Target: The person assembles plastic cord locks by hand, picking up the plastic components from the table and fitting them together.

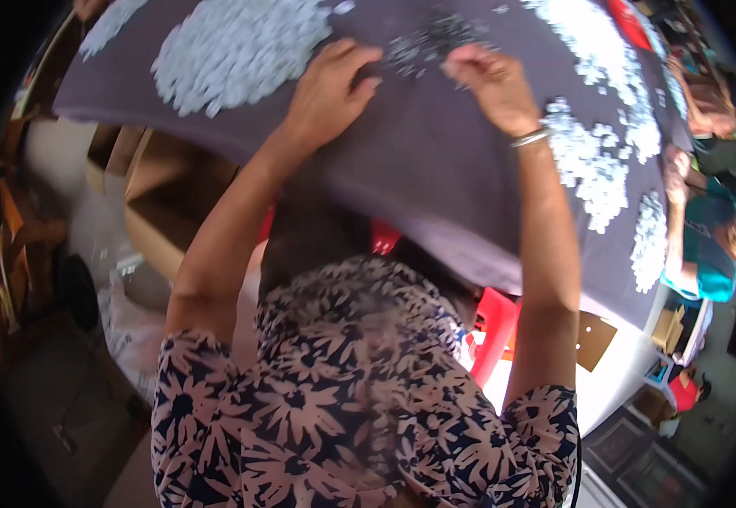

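My left hand (330, 95) hovers at the right edge of a large heap of small pale grey-blue pieces (237, 55). Its thumb and forefinger stand apart, and nothing shows between them. To the right, my right hand (497, 89), with a bangle at the wrist, has its fingertips pinched together. Whatever they hold, if anything, is too small and blurred to make out. Between and beyond both hands lies a loose scatter of small dark pieces (436, 41). All of this rests on a dark cloth-covered table (410, 140).
More white pieces (588, 165) lie in piles along the table's right side, with a separate small pile (649, 241) near its corner. Another person in a teal top (711, 224) is at the right edge. An open cardboard box (152, 199) stands below the table at left; a red chair (495, 334) is beside me.
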`<state>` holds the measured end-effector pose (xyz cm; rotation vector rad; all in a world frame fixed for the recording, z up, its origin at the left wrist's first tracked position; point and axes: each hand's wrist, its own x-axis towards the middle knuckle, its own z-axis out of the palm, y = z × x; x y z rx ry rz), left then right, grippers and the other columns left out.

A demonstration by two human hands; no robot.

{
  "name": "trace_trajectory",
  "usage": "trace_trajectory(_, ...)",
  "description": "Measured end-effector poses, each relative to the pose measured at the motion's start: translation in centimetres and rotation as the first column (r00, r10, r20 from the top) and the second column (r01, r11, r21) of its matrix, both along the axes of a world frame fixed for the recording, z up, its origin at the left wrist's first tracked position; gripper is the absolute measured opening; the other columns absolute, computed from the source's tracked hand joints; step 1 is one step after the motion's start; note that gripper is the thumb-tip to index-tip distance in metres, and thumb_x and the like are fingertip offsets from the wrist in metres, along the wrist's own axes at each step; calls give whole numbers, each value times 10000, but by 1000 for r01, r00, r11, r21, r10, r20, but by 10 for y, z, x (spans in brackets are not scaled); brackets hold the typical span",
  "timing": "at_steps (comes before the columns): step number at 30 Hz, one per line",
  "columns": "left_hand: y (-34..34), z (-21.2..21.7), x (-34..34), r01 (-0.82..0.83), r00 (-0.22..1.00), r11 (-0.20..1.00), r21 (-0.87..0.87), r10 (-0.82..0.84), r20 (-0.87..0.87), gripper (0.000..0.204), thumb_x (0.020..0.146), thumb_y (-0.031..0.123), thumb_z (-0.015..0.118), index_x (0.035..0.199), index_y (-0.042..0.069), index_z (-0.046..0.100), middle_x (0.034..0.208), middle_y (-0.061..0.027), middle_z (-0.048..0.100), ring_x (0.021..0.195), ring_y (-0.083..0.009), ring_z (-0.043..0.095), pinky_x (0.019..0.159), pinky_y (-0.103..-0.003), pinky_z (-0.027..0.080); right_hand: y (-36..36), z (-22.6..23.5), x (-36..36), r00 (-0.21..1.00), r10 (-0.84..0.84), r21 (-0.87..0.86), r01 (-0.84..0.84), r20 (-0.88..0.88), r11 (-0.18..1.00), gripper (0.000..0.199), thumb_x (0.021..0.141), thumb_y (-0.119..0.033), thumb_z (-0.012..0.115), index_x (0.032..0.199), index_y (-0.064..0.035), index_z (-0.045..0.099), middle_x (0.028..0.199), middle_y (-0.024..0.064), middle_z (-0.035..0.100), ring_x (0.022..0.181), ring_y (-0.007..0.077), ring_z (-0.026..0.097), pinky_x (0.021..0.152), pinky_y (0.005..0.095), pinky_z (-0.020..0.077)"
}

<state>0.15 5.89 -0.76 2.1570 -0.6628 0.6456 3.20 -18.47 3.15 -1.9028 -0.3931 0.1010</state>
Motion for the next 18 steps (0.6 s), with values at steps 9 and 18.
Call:
trace_trajectory(9,-38,22,-9,119,964,964,-237,-169,-203,482,808,-23,650,1264,60,515,1039,-98,635,924,-186,637,743,-295,519,-5,4,-15,958,29,213,35,-287,976,124,895,-130,646,952,-20,637,704,-47,525,546,14,426,452,166,326)
trace_trajectory(18,-70,6,9,140,936,938,-318,-230,-267,449,817,-20,660,1243,58,541,924,-42,669,809,-93,621,738,-241,524,-10,0,-16,901,83,290,49,-425,956,161,890,-137,651,981,-8,620,686,-38,520,504,24,433,398,181,325)
